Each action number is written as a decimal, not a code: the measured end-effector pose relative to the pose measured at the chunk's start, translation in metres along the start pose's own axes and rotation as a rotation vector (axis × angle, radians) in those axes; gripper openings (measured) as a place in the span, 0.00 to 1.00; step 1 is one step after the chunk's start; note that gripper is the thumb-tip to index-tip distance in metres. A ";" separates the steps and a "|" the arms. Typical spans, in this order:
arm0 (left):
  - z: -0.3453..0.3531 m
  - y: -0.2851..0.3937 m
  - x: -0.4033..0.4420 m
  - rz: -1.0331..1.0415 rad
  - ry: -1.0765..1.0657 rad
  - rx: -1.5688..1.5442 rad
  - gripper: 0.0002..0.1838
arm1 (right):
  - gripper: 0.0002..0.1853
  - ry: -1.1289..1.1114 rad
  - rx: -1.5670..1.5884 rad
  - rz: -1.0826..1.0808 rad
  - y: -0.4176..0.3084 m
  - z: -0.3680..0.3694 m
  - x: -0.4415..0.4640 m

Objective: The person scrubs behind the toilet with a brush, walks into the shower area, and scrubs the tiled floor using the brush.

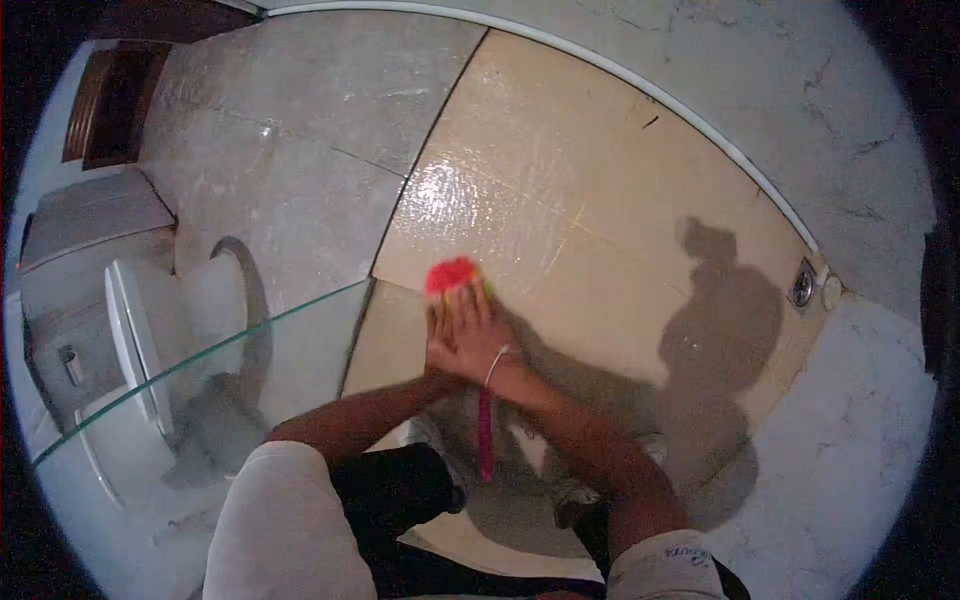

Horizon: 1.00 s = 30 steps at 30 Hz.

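Observation:
Both my hands are together on a scrub brush [455,272] with a red head and a yellow-green edge. Its head is low over the wet beige shower floor; exact contact is hard to see. My right hand [476,335], with a pale band at the wrist, lies uppermost with its fingers over the back of the head. My left hand [438,352] is closed around the brush beside and partly beneath the right one, so some of its fingers are hidden. A magenta handle [485,435] sticks out behind my hands toward my feet.
A glass panel [230,345] edges the shower on the left, with a toilet [150,350] beyond it. Wet grey tiles [300,110] adjoin the beige floor [620,290]. A metal drain [803,284] lies near the right wall. My feet stand close behind the brush.

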<state>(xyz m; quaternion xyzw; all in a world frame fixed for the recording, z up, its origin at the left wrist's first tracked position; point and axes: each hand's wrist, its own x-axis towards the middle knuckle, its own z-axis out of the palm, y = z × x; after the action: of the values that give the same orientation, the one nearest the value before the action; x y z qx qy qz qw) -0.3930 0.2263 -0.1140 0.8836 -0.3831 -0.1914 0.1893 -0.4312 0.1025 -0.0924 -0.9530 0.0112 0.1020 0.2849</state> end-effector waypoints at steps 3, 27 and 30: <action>-0.014 0.016 0.102 0.125 0.062 -0.028 0.45 | 0.51 0.181 -0.013 0.092 0.073 -0.030 0.050; -0.044 0.027 0.146 0.504 -0.178 0.039 0.45 | 0.54 0.221 0.167 0.261 0.097 -0.038 0.024; -0.030 0.044 0.252 0.576 -0.082 0.107 0.44 | 0.50 0.304 0.086 0.315 0.164 -0.113 0.072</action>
<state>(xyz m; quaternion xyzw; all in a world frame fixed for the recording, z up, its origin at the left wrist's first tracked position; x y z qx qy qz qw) -0.2459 0.0152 -0.1155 0.7387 -0.6351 -0.1449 0.1731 -0.3529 -0.0944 -0.1031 -0.9309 0.2072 -0.0002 0.3007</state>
